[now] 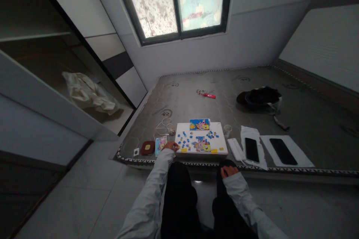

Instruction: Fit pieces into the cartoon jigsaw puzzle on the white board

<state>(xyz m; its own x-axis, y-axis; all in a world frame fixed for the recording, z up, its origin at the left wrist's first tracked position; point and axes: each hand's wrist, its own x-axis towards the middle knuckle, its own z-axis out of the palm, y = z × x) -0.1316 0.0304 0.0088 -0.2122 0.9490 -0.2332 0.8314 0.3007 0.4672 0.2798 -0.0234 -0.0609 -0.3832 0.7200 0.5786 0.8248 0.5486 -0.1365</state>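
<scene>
At the lower left corner of a white board-like box (183,127), my left hand (169,146) has its fingers drawn together on a small yellowish puzzle piece. Loose blue jigsaw pieces (183,142) are scattered over the left of the white surface, and more lie at its upper right. A partly joined cartoon puzzle (202,145) lies at the front middle. Behind it, at the far edge, is a cartoon picture card (199,124). My right hand (229,171) rests on my right knee with nothing in it, fingers laid loosely over the dark trousers.
Left of the box are a colourful packet (160,145), a brown case (147,148) and a white cable (162,124). To its right are a clear cup (227,130), a white box (236,149) and two phones (251,150). A dark cap (260,97) lies farther back on the mattress (179,97).
</scene>
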